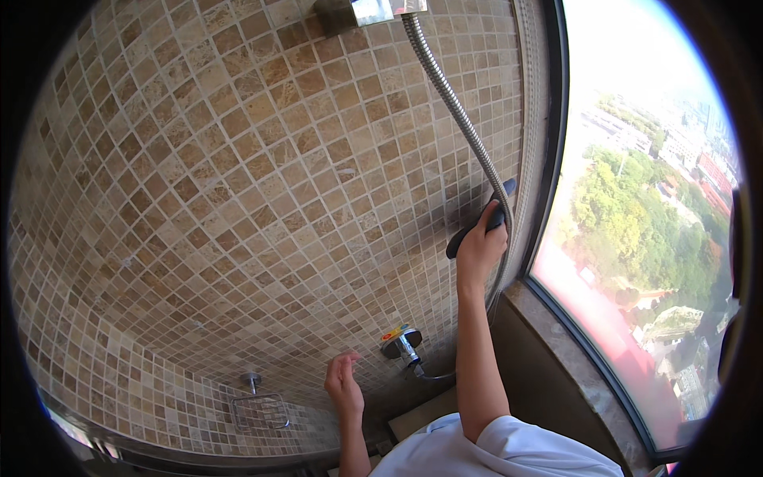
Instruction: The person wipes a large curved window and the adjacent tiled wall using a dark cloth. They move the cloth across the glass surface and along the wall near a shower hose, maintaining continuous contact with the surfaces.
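My right hand (483, 248) is raised against the mosaic-tiled wall (262, 159), its fingers closed round a dark, elongated flat tool (459, 241). The tool lies at the wall; the hand hides its middle, so I cannot tell its exact kind. A ribbed metal shower hose (450, 97) hangs down in front of the tool's upper end, right beside my fingers. Lower down, my left hand (344, 387) is in front of the wall with nothing in it, its fingers loosely stretched. Closest to it is a round-plated chrome valve (407, 343) with a coloured label.
At the top, the hose meets a chrome fitting (381, 9). A wire soap basket (261, 409) juts from the wall at lower left. On the right stands a dark-framed window (548, 183) above a stone ledge (556, 350), with trees and buildings outside.
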Available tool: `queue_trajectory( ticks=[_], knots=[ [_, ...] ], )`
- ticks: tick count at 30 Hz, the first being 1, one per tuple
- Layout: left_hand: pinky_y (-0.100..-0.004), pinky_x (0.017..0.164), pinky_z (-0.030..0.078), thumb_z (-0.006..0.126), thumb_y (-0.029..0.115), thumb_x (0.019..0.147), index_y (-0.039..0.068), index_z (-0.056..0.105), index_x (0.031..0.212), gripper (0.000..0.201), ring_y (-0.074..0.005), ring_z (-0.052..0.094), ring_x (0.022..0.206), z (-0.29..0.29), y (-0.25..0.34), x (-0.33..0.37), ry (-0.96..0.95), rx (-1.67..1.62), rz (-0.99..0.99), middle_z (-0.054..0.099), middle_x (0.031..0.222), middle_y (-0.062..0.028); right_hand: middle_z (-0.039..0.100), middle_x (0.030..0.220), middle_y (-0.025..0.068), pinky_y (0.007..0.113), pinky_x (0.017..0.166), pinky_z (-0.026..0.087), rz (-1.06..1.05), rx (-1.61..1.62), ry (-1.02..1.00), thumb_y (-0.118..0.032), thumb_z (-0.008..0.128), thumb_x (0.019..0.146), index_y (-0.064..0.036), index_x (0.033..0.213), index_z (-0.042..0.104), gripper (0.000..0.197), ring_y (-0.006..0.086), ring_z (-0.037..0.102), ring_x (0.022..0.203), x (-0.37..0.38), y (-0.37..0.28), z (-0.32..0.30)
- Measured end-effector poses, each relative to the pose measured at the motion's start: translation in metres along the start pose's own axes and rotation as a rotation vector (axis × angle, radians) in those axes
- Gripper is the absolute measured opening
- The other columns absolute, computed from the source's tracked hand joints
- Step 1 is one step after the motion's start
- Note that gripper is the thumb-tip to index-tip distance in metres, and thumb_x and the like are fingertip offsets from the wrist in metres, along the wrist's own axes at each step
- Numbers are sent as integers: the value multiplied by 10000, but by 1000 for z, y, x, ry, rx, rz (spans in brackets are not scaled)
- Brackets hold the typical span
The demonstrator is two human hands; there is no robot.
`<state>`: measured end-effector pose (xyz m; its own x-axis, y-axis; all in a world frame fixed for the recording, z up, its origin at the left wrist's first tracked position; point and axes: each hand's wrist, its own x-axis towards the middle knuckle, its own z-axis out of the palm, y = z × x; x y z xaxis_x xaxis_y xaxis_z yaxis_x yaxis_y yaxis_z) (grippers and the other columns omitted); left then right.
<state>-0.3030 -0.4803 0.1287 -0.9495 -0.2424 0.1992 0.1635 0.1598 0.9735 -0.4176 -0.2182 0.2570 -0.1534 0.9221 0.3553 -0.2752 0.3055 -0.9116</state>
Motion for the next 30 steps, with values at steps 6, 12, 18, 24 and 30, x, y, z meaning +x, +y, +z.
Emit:
queue_trajectory(
  ticks=[6,12,18,24,30],
  knots=[
    [-286,834,465,497,150,993,7,642,939,211,-158,613,934,35,21,-4,-15,-13,14,650,986,-75,134,1566,254,583,1150,140,-618,-133,-640,-49,597,870,-80,1487,310,682,469,120,1442,-25,-36,21],
    [-275,836,477,507,128,990,4,635,936,187,-161,616,936,65,27,-12,-57,56,53,648,989,-83,51,1548,325,585,1150,49,-406,-143,-443,-247,461,994,-50,1510,252,590,505,25,1438,-13,25,29],
    [-267,801,476,509,126,991,-1,641,918,197,-160,624,917,82,26,-19,65,11,45,657,990,-84,127,1561,272,658,1115,25,-763,-44,-744,-313,574,924,-204,1466,402,578,487,78,1441,0,-57,35],
    [-271,793,481,505,141,994,-8,648,904,225,-149,630,902,107,29,-41,76,147,15,671,946,-86,140,1520,350,676,1102,-33,-440,-188,-785,-350,547,931,-108,1392,488,524,569,30,1403,-74,128,-7],
    [-270,784,460,489,205,1005,32,660,951,249,-137,626,920,101,21,-54,131,121,-73,679,967,-58,176,1518,325,712,1068,-47,-518,-11,-837,-371,510,955,-182,1439,429,526,576,40,1393,-37,-10,25]
  ],
)
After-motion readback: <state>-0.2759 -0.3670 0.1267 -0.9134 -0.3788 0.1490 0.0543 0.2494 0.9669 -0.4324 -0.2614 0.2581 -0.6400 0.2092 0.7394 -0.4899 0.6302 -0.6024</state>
